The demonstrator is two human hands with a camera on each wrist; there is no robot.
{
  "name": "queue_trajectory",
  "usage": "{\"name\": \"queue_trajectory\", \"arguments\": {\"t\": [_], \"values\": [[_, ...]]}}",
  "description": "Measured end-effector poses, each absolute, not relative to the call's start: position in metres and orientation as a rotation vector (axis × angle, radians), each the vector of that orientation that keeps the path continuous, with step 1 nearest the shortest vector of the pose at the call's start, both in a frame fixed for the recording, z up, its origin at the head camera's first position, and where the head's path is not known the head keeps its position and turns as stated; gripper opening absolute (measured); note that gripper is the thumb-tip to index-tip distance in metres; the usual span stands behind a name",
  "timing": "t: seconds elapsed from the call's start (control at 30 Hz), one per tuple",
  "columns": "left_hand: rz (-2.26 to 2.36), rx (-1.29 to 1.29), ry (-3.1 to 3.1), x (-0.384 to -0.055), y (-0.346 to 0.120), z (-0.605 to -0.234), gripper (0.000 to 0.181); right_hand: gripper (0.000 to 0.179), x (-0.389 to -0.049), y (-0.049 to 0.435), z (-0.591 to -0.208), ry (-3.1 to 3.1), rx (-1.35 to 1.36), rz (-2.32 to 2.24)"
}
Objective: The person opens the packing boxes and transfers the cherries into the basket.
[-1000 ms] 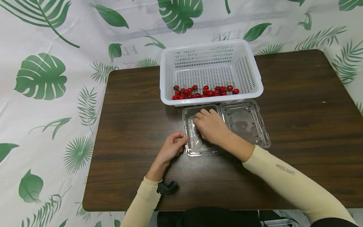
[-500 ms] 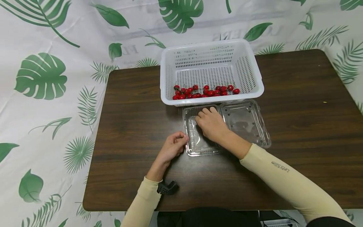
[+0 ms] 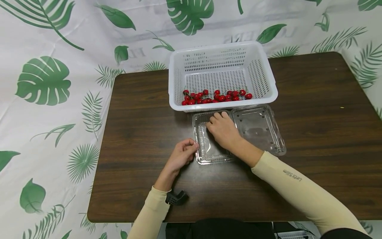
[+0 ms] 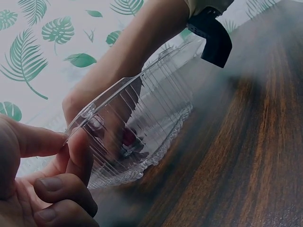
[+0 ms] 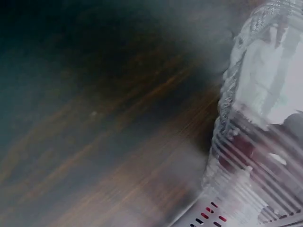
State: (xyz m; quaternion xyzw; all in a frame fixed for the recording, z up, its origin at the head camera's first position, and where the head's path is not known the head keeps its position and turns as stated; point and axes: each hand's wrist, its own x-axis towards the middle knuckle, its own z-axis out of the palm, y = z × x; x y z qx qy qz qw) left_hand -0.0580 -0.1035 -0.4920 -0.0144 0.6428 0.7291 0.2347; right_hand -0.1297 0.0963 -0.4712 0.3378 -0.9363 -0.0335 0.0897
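Observation:
A clear plastic clamshell box [image 3: 211, 162] lies opened out on the table, its lid [image 3: 257, 127] flat to the right. At the box's left rim, my left hand [image 3: 180, 153] pinches the edge between thumb and forefinger, plain in the left wrist view. My right hand [image 3: 223, 130] reaches down into the box with curled fingers. Through the ribbed wall in the left wrist view, a dark red cherry [image 4: 128, 137] shows right at the right hand's fingertips. From the head view that cherry is hidden under the hand.
Behind the box stands a white perforated plastic basket [image 3: 223, 106], with several red cherries [image 3: 221, 98] along its near side. The dark wooden table [image 3: 143, 132] meets a leaf-patterned sheet [image 3: 89, 26] at the back. A black wrist device [image 3: 176, 198] sits at the left wrist.
My right hand has shifted slightly to the right inside the box, its forearm swinging a little toward the body. My left hand stays in place on the rim.

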Motion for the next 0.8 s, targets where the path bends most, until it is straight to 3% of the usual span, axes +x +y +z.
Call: {"name": "queue_trajectory", "arguments": {"t": [0.8], "values": [[1.999,-0.008,1.781,-0.058,-0.103,-0.491,0.014,0.007,-0.120,0.094,-0.467,-2.717,1.105,-0.105]]}}
